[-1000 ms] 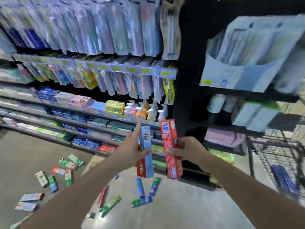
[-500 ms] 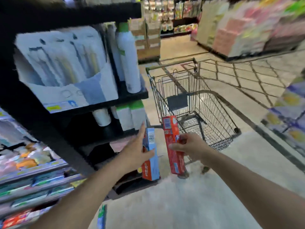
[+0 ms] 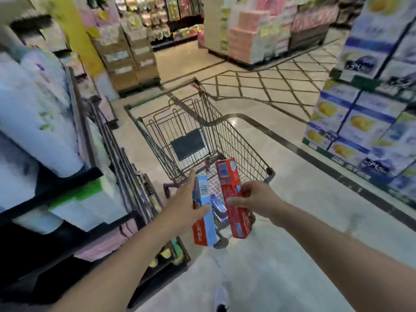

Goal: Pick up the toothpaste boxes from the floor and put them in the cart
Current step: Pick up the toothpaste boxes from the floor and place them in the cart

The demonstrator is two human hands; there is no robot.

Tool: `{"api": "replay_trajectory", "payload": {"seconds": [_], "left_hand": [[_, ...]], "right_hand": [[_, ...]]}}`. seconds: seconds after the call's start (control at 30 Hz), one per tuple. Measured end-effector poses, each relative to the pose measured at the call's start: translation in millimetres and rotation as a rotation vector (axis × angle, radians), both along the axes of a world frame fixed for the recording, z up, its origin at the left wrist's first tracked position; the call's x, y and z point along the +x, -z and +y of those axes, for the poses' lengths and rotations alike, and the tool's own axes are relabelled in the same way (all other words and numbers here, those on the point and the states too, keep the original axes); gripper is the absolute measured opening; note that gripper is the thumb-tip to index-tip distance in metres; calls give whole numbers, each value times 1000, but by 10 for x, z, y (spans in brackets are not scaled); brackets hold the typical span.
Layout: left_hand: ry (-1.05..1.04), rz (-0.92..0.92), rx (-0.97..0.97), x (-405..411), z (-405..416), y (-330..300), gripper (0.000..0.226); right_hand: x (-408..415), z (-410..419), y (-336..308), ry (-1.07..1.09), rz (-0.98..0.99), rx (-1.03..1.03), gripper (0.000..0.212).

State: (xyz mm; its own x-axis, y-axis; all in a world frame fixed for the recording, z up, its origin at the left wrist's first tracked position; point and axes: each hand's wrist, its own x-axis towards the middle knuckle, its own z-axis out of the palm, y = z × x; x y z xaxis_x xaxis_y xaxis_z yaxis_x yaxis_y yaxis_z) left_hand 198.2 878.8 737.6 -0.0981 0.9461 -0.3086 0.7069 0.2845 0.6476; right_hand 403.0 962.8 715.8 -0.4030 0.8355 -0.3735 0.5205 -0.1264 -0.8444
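My left hand (image 3: 182, 210) grips a blue and red toothpaste box (image 3: 203, 212), held upright. My right hand (image 3: 252, 199) grips a red toothpaste box (image 3: 233, 197), also upright. Both boxes hover over the near end of a wire shopping cart (image 3: 238, 140) that stands on the floor straight ahead. Between the two boxes, inside the cart, a bluish box (image 3: 218, 208) shows in part. The cart has a dark flap (image 3: 188, 144) on its far inner wall.
A black shelf unit (image 3: 74, 176) with white rolls and packs runs along the left, close to the cart. Stacked blue and white cartons (image 3: 364, 122) stand at the right. Cardboard boxes (image 3: 126, 61) and pink packs (image 3: 247, 39) lie beyond. Pale tiled floor (image 3: 292, 199) spreads right of the cart.
The view has swung right from the toothpaste shelves and the boxes on the floor to the cart. Both hands, still holding their boxes, now reach over the cart's near end.
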Motion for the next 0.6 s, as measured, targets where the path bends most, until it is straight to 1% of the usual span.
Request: {"api": "replay_trajectory", "payload": {"seconds": [0.1,0.17,0.33,0.47,0.6], "left_hand": [[9,-62,-5,-21,386,72,105],[11,-66,4,-72,661,116,104],[-38,-164,-11,-302,1379,263,105],[-59,-177,-15,-439,1878,361,106],[-99,-138,-31,-531,2266,502,106]], "right_hand": [[-5,316,45,22,2,-7,27],[-60,570,60,22,-12,0,28],[-275,1226,4,31,-26,-14,21],[-414,1714,56,38,-51,-32,24],[-488,2137,203,21,-99,-62,29]]}}
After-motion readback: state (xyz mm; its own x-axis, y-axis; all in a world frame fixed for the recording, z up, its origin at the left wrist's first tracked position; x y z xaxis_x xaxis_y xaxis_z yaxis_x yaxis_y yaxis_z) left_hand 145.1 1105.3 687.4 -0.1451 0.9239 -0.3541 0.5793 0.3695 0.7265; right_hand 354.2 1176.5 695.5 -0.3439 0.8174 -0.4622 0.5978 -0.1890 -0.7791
